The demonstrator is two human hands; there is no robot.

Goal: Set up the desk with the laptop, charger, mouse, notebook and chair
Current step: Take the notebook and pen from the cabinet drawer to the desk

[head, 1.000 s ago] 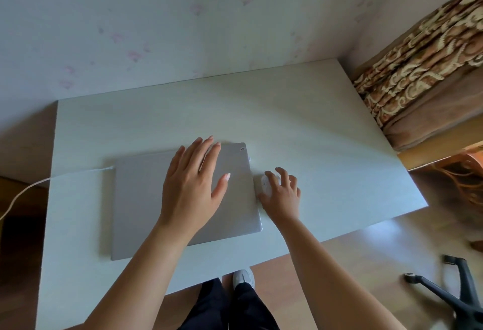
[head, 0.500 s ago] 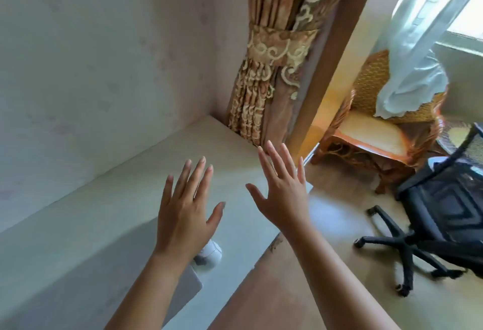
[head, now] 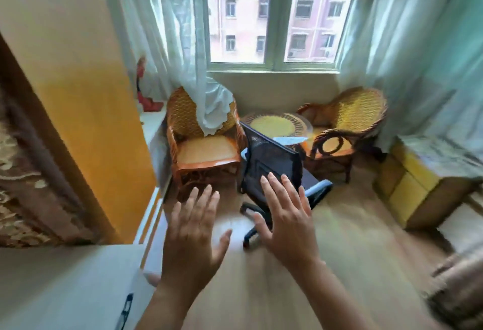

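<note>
A black mesh office chair (head: pixel 271 162) with a wheeled base stands on the wooden floor in the middle of the room, its back tilted towards me. My left hand (head: pixel 193 227) and my right hand (head: pixel 286 216) are both raised in front of me with fingers spread, holding nothing, short of the chair. The right hand overlaps the chair's lower back in the view. A corner of the white desk (head: pixel 65 288) shows at the lower left. The laptop, mouse, charger and notebook are out of view.
Two wicker armchairs (head: pixel 201 146) (head: pixel 350 123) flank a small round wicker table (head: pixel 277 123) under the window. Sheer curtains hang on both sides. An orange wall pillar (head: pixel 86 110) stands at left, a yellow cabinet (head: pixel 415 186) at right.
My view has swung right, from the desk with the laptop and mouse to the window area. Both hands have left the desk and are now raised open towards the office chair.
</note>
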